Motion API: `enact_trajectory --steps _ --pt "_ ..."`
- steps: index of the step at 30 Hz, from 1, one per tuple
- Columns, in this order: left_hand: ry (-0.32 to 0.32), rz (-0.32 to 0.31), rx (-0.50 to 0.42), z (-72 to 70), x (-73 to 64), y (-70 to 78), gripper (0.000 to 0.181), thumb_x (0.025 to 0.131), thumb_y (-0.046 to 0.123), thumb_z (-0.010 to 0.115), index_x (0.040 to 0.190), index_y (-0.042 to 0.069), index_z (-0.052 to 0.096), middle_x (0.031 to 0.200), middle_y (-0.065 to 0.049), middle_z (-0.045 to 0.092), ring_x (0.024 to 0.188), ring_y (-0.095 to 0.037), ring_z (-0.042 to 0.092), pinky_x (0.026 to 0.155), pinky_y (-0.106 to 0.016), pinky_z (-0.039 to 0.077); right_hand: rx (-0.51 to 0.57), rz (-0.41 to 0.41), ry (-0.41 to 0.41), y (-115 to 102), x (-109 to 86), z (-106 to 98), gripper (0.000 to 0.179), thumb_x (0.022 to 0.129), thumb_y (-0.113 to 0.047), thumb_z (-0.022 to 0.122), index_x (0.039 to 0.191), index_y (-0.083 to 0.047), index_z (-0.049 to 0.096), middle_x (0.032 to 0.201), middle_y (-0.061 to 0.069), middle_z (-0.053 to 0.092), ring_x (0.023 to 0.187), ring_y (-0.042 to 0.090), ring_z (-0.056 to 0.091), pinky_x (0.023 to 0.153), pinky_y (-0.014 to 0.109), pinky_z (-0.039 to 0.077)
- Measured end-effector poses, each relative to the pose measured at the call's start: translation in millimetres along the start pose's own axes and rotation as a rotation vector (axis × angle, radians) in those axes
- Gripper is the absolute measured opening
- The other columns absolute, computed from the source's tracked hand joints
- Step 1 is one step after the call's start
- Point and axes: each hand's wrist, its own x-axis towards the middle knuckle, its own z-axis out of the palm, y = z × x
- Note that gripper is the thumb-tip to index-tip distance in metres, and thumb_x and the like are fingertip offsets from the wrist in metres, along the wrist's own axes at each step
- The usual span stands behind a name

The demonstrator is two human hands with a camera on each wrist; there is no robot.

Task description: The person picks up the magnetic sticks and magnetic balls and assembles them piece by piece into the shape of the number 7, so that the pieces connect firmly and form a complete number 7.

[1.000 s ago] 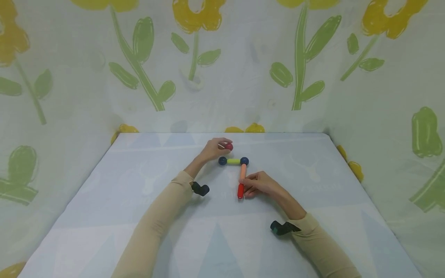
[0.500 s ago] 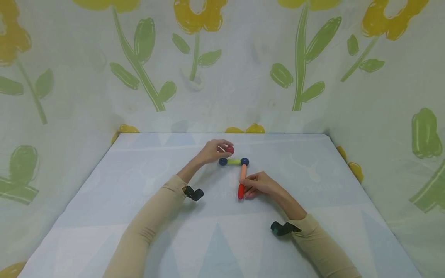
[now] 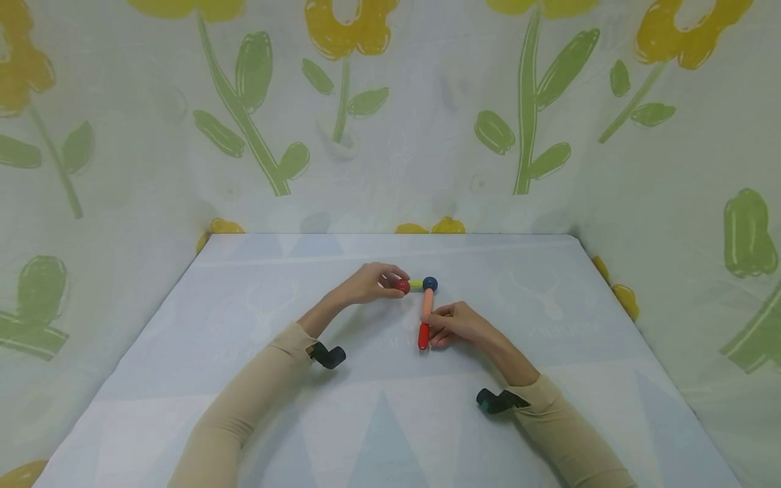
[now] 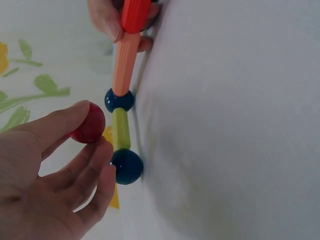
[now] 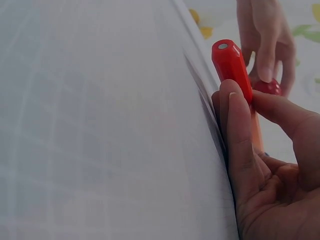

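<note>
My left hand [image 3: 370, 282] pinches a red ball [image 4: 91, 124] between thumb and fingertips. In the head view the ball overlaps the left end of a lime-green rod [image 4: 120, 129]. A dark blue ball [image 4: 127, 166] at that end shows in the left wrist view but is hidden in the head view. At the rod's other end sits a second dark blue ball [image 3: 430, 284]. From it an orange rod [image 3: 428, 302] runs toward me, joined to a red rod [image 3: 424, 336] with a metal disc in its tip. My right hand [image 3: 459, 323] pinches around where those two rods meet.
The pieces lie on a table [image 3: 342, 420] with a pale patterned cover. A flower-print curtain [image 3: 403, 169] stands behind it and on both sides. Black cameras [image 3: 329, 356] are strapped to both wrists.
My left hand has come down and nearer with the red ball, from beyond the lime-green rod to over its left end. The right hand and its rods have stayed put.
</note>
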Motion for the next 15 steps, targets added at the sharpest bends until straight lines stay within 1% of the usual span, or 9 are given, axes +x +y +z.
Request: enact_trajectory --steps 3,9,12,15 --pt "-0.032 0.002 0.010 2.8 -7.0 -2.2 0.037 0.090 0.019 0.072 0.125 0.011 0.065 0.113 -0.009 0.070 0.098 -0.020 0.065 0.085 -0.029 0.056 -0.001 0.005 0.004 -0.8 -0.1 0.5 0.048 0.091 -0.040 0.068 0.118 0.001 0.065 0.085 0.008 0.072 0.067 0.013 0.070 0.064 0.023 0.057" --pt "-0.098 0.002 0.012 9.8 -16.4 -8.2 0.035 0.089 0.016 0.073 0.123 0.012 0.066 0.109 -0.006 0.071 0.096 -0.016 0.066 0.085 -0.027 0.056 -0.007 0.017 0.011 -1.8 -0.6 1.4 0.049 0.091 -0.040 0.068 0.118 0.000 0.065 0.085 0.008 0.072 0.067 0.013 0.071 0.064 0.023 0.057" --pt "-0.134 0.003 0.006 13.3 -20.9 -6.4 0.035 0.088 0.015 0.074 0.122 0.013 0.067 0.108 -0.005 0.072 0.095 -0.016 0.067 0.085 -0.027 0.056 -0.007 0.016 0.007 -1.7 -1.2 1.5 0.049 0.091 -0.041 0.068 0.118 0.000 0.065 0.085 0.008 0.072 0.067 0.013 0.070 0.064 0.022 0.057" --pt "-0.172 0.018 0.002 15.9 -25.0 -3.0 0.035 0.088 0.015 0.074 0.122 0.013 0.068 0.108 -0.004 0.071 0.095 -0.015 0.066 0.085 -0.026 0.056 -0.006 0.009 0.004 -1.6 -1.6 1.1 0.050 0.091 -0.040 0.069 0.120 0.000 0.064 0.085 0.008 0.071 0.067 0.013 0.070 0.064 0.022 0.057"
